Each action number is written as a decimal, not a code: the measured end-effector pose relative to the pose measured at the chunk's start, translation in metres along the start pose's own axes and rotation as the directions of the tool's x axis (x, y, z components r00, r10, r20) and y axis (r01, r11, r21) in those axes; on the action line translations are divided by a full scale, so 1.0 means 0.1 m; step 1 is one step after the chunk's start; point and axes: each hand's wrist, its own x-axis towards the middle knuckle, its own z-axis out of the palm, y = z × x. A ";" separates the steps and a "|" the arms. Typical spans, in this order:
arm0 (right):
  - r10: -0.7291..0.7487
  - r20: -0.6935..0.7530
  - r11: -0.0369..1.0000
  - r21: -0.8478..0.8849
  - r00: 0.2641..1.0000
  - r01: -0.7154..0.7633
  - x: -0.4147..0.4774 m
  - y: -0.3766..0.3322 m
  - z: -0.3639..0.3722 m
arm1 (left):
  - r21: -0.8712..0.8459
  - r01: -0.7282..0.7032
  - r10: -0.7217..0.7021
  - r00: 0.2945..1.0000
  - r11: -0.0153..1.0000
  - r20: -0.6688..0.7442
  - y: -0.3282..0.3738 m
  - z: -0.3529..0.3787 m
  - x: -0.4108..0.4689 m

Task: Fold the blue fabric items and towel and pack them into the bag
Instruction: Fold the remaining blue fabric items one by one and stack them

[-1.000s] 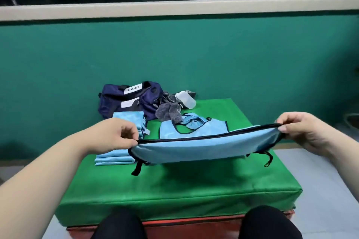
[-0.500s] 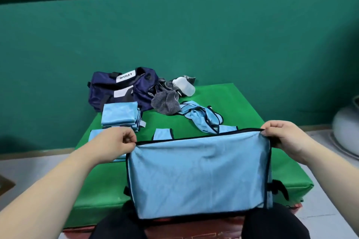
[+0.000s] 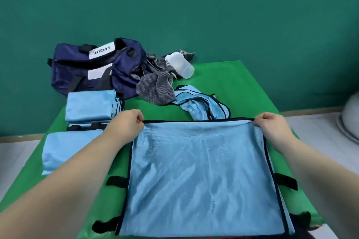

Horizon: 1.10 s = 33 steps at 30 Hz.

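Observation:
A light blue fabric item (image 3: 202, 176) with dark trim and black straps lies spread flat on the green table (image 3: 248, 87). My left hand (image 3: 126, 124) pinches its far left corner and my right hand (image 3: 272, 128) pinches its far right corner. Two folded blue items sit to the left, one stack (image 3: 91, 106) further back and one (image 3: 64, 149) nearer, partly under my left forearm. A crumpled blue item (image 3: 202, 105) lies behind the spread one. The navy bag (image 3: 93, 66) sits at the back left, with a grey towel (image 3: 155, 87) bunched beside it.
A translucent white bottle (image 3: 180, 65) lies on its side by the towel at the back. A green wall rises behind the table. A pale round object (image 3: 349, 116) sits on the floor at the right edge.
The blue item, held up in the air by both hands earlier, has come down and now lies flat on the table. Both hands still pinch its far corners. The view has tilted downward.

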 end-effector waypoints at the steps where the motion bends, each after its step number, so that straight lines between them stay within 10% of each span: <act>1: 0.010 0.018 0.999 -0.039 1.000 -0.009 0.04 0.06 0.06 | 0.007 0.010 -0.010 1.000 1.000 0.021 -0.02 0.11 0.06; 15: -0.077 -0.069 0.994 -0.080 0.995 0.071 -1.27 0.61 -0.40 | -0.169 -0.372 0.389 0.918 0.913 0.080 -0.30 0.44 -1.64; 21: -0.610 0.184 0.688 -0.357 0.770 0.631 -1.98 0.98 -0.33 | 0.041 -0.519 0.515 0.854 0.854 0.080 -0.66 0.60 -2.20; 26: -0.551 0.405 0.546 -0.487 0.730 0.682 -2.08 1.39 -0.32 | 0.174 -0.528 0.516 0.849 0.831 0.110 -0.81 0.71 -2.29; 33: -0.506 0.265 0.650 -0.509 0.821 0.564 -1.96 1.43 -0.42 | 0.054 -0.457 0.457 0.889 0.888 0.021 -0.96 0.88 -2.28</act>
